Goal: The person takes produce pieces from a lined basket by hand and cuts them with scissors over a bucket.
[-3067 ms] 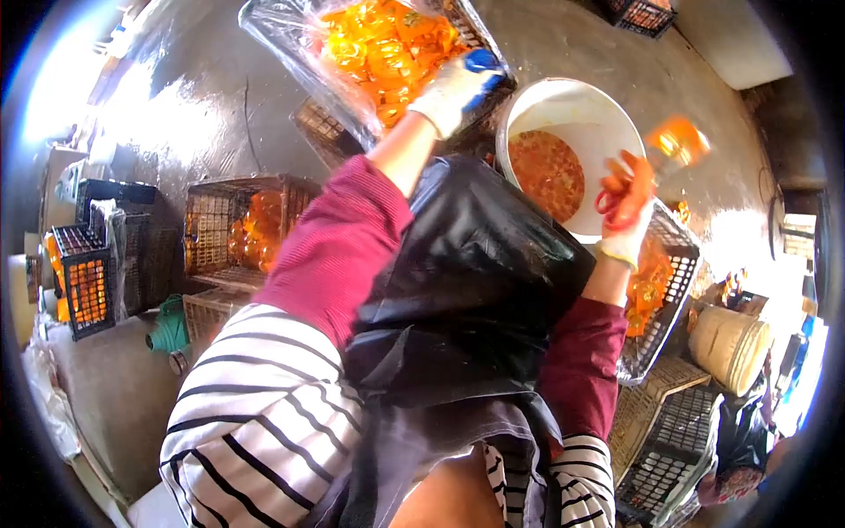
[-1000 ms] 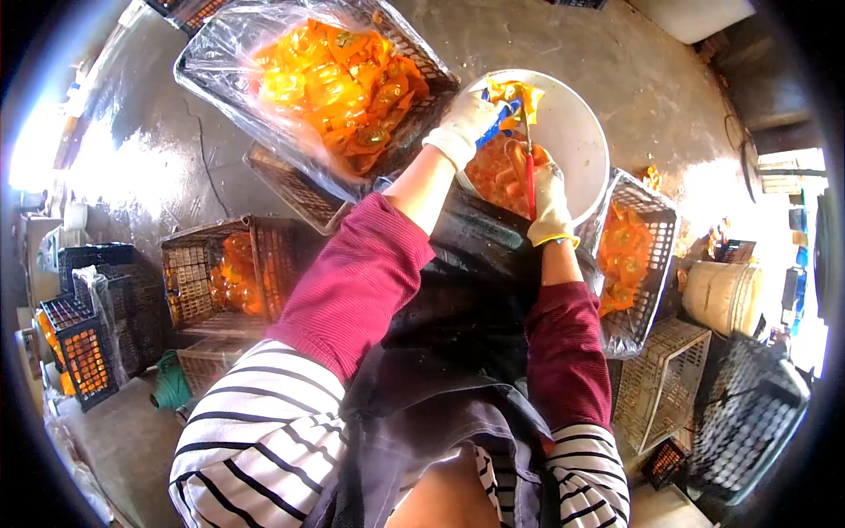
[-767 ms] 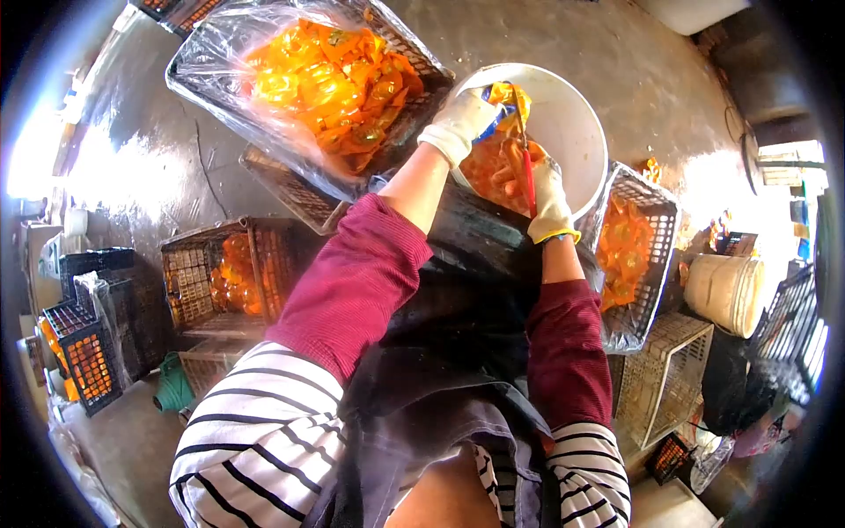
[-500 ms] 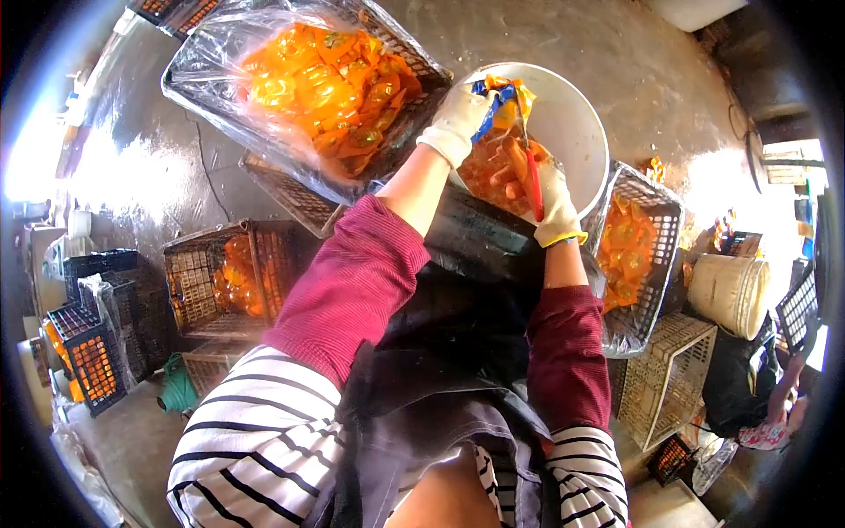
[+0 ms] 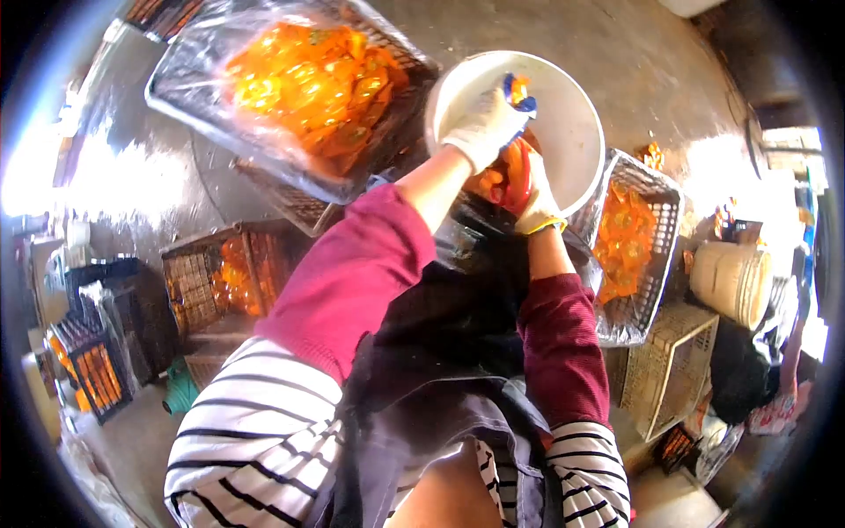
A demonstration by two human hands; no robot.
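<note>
The orange bit (image 5: pixel 520 89) is small, shiny and bright, with a yellow shine on it, but it is too blurry to tell its full shape. It sticks up from the blue fingertips of the left hand (image 5: pixel 493 121), which wears a white glove and pinches it tight. The bit is over the mouth of the big white bucket (image 5: pixel 568 114), towards 12 o'clock from the middle. The right hand (image 5: pixel 533 195) has a glove with orange fingers and a yellow edge. It is closed around the red handle of the scissors (image 5: pixel 518 180), at the 6 o'clock side of the bucket. The blades are hard to see, so I cannot tell if they touch the orange bit. At 9 o'clock from the bucket is a big dark crate (image 5: pixel 158 88) lined with clear plastic, with a heap of shiny orange pieces (image 5: pixel 312 92) in it. A smaller lined crate (image 5: pixel 667 233) is at 4 o'clock, with flat orange pieces (image 5: pixel 625 246) inside. Grey, wet-looking floor (image 5: pixel 678 88) shows past the bucket at 1 o'clock. Half a second ago, the orange bit looked bigger, with floppy sides, and the thin blades pointed up at it. Now less of it shows. The left hand has moved towards 3 o'clock, further over the bucket, and the red handle leans more to 11 o'clock.
</note>
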